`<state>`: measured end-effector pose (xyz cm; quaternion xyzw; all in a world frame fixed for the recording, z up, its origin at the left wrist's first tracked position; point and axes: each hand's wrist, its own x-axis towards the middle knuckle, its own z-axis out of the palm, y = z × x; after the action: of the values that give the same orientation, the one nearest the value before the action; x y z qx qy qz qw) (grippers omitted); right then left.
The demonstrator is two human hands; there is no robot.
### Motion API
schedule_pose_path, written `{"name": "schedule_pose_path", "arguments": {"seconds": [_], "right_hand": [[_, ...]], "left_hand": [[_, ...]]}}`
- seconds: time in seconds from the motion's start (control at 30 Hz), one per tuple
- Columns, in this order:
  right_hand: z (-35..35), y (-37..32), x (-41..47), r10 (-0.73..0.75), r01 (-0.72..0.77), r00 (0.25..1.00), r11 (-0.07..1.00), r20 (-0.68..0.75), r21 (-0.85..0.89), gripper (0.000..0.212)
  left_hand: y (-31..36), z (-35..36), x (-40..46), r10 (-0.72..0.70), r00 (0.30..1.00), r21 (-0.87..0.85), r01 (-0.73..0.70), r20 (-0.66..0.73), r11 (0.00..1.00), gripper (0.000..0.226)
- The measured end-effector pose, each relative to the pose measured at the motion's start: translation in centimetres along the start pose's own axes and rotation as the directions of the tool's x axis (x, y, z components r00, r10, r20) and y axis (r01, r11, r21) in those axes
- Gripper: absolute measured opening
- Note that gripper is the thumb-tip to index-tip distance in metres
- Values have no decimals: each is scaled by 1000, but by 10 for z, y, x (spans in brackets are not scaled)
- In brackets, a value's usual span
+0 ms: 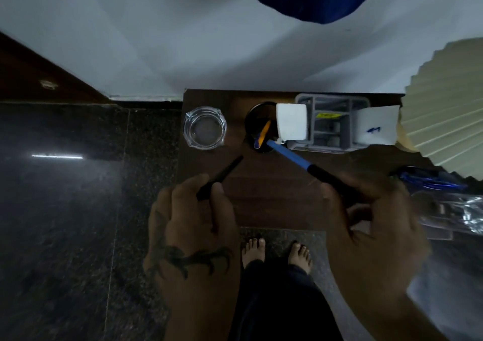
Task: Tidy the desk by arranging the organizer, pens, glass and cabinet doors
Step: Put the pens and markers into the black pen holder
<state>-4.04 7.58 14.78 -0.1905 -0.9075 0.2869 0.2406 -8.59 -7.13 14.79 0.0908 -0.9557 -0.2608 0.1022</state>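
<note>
My left hand (pixel 193 225) grips a short black pen (pixel 222 176) that points up and right over the dark wooden desk (pixel 271 199). My right hand (pixel 366 225) holds a blue pen with a black grip (pixel 295 156); its tip reaches the rim of the round black pen cup (pixel 257 129), which has an orange and blue pen inside. The clear glass (pixel 204 128) stands at the desk's left back corner. A grey organizer (pixel 332 123) sits at the back right, with white paper notes (pixel 291 122) leaning on it.
A pleated beige lampshade (pixel 449 110) overhangs the desk's right side. Blue pens (pixel 431 181) and a shiny plastic wrapper (pixel 460 215) lie at the right edge. A white wall rises behind. Dark stone floor and my bare feet (pixel 277 251) are below the front edge.
</note>
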Motion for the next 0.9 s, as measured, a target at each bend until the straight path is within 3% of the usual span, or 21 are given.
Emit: {"name": "schedule_pose_path", "arguments": {"seconds": [0.1, 0.23, 0.47, 0.57, 0.9], "right_hand": [[3, 3, 23, -59, 59, 996, 998, -70, 0, 22], [33, 11, 45, -107, 102, 992, 991, -67, -83, 18], [82, 30, 58, -248, 253, 967, 943, 52, -215, 18], [95, 35, 59, -250, 269, 962, 937, 112, -221, 18], [106, 44, 55, -213, 276, 941, 933, 262, -233, 25]], "left_hand": [[26, -7, 9, 36, 998, 6, -36, -59, 999, 20], [38, 19, 29, 85, 996, 33, -85, -19, 996, 24], [22, 81, 36, 105, 988, 128, -119, 116, 985, 20], [15, 97, 44, 225, 961, 226, -257, 160, 940, 24], [12, 113, 46, 239, 947, 259, -291, 213, 921, 17]]}}
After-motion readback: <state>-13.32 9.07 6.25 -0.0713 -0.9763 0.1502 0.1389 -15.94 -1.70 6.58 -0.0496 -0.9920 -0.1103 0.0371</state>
